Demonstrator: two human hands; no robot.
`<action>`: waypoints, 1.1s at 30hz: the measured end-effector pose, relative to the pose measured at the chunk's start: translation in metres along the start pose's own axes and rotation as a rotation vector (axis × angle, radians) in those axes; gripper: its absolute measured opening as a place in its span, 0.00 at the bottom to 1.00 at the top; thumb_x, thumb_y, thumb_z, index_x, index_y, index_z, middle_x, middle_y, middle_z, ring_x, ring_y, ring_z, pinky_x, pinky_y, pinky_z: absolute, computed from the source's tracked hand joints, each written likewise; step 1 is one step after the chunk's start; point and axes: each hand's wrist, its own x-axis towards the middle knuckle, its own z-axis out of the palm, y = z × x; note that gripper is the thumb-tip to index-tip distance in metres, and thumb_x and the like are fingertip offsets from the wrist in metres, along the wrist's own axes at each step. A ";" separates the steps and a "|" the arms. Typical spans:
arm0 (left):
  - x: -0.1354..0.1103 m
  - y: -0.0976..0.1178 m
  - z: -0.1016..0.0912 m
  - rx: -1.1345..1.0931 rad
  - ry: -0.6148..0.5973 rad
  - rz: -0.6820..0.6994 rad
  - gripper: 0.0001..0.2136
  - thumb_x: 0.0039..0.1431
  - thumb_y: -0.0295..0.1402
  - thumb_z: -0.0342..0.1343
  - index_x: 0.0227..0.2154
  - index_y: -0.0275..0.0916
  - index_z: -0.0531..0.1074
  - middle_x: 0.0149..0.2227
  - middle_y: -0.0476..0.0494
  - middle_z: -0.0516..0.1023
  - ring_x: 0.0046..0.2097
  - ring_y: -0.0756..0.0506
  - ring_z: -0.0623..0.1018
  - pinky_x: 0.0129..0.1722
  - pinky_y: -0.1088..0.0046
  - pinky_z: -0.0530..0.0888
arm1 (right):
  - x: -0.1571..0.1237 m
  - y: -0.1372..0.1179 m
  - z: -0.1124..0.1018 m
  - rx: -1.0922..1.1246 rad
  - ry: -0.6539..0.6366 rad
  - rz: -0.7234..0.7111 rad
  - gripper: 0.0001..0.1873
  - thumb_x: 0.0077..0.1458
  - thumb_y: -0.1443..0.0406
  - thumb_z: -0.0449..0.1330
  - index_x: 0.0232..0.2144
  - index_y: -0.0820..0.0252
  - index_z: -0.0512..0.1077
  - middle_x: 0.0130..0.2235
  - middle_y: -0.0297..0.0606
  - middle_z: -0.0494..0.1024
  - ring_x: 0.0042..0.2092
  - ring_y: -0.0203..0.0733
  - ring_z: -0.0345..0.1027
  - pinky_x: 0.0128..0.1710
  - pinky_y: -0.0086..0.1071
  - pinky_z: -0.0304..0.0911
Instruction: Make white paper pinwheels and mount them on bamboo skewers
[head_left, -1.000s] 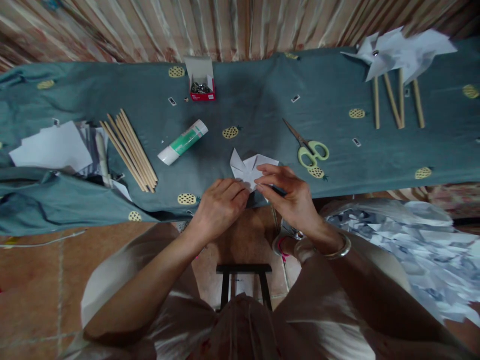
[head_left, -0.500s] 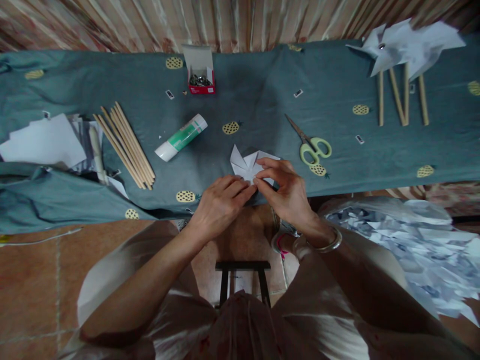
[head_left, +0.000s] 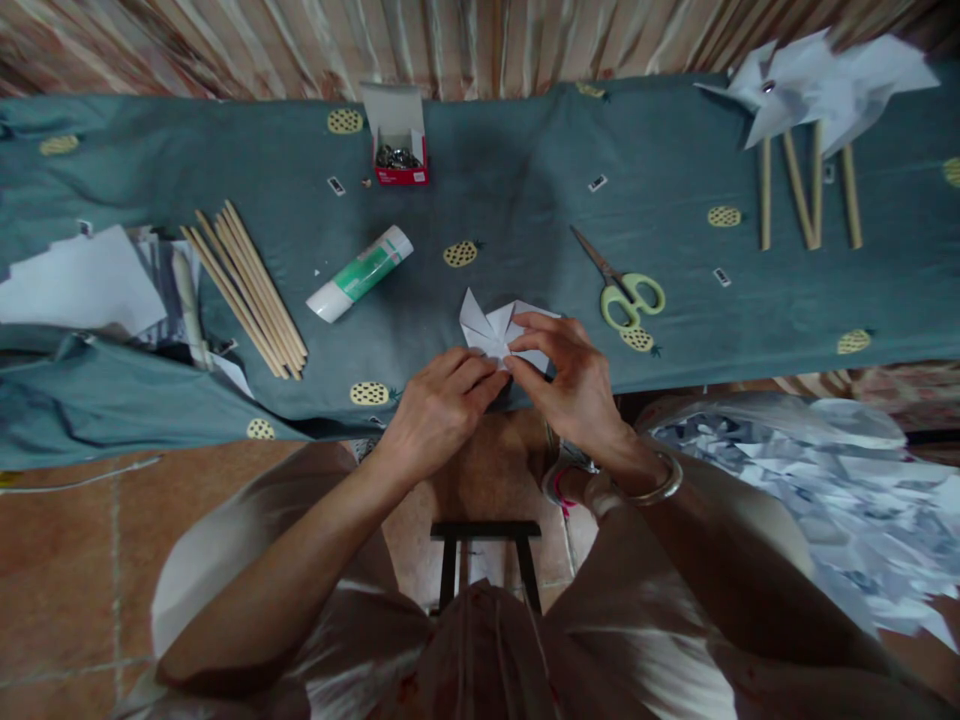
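A white folded paper pinwheel (head_left: 491,328) lies near the front edge of a table covered in grey-green cloth (head_left: 525,200). My left hand (head_left: 439,410) has its fingers curled, fingertips pressing the paper's near edge. My right hand (head_left: 574,385), with bangles at the wrist, pinches the paper's folded flaps at its centre. Both hands partly hide the near half of the paper.
A green-and-white glue stick (head_left: 360,275), a bundle of wooden sticks (head_left: 244,290), green-handled scissors (head_left: 622,285) and a red box of pins (head_left: 397,150) lie on the cloth. Finished paper pinwheels (head_left: 810,90) lie far right. White paper sheets (head_left: 75,285) left. Paper scraps (head_left: 825,480) pile right.
The hands have shifted a little and the right fingers have closed in tighter on the paper's centre. The view has tilted slightly; nothing else on the table moved.
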 end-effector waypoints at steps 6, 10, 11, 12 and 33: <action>0.000 0.001 0.000 0.018 0.000 0.004 0.10 0.67 0.27 0.48 0.44 0.34 0.74 0.41 0.40 0.78 0.46 0.44 0.75 0.43 0.66 0.77 | 0.000 0.001 0.001 0.000 0.012 -0.001 0.03 0.54 0.68 0.61 0.34 0.55 0.73 0.48 0.39 0.78 0.51 0.47 0.70 0.53 0.46 0.65; 0.001 0.001 0.000 0.012 0.008 0.015 0.09 0.66 0.26 0.49 0.43 0.32 0.74 0.40 0.40 0.78 0.46 0.44 0.75 0.43 0.66 0.77 | 0.000 0.001 0.001 -0.012 0.011 -0.023 0.04 0.55 0.68 0.61 0.34 0.55 0.73 0.49 0.39 0.78 0.51 0.47 0.70 0.52 0.46 0.66; 0.001 0.001 0.000 0.009 0.012 0.017 0.09 0.66 0.26 0.49 0.43 0.32 0.74 0.40 0.40 0.78 0.46 0.44 0.75 0.43 0.66 0.77 | 0.000 0.001 0.001 -0.009 0.011 -0.025 0.04 0.55 0.68 0.61 0.34 0.55 0.73 0.49 0.39 0.78 0.51 0.47 0.70 0.52 0.46 0.66; 0.001 0.001 0.000 0.006 0.012 0.016 0.09 0.66 0.26 0.49 0.43 0.31 0.74 0.40 0.40 0.78 0.46 0.44 0.75 0.44 0.66 0.77 | -0.001 0.001 0.001 -0.005 0.011 -0.025 0.05 0.55 0.68 0.61 0.35 0.55 0.73 0.49 0.39 0.78 0.51 0.47 0.70 0.53 0.47 0.66; 0.003 0.002 0.000 0.041 -0.015 -0.003 0.08 0.66 0.28 0.51 0.42 0.34 0.74 0.39 0.41 0.78 0.44 0.44 0.75 0.42 0.68 0.76 | -0.016 0.002 0.011 -0.168 -0.060 -0.141 0.19 0.60 0.72 0.49 0.49 0.51 0.71 0.60 0.40 0.67 0.58 0.51 0.59 0.56 0.51 0.61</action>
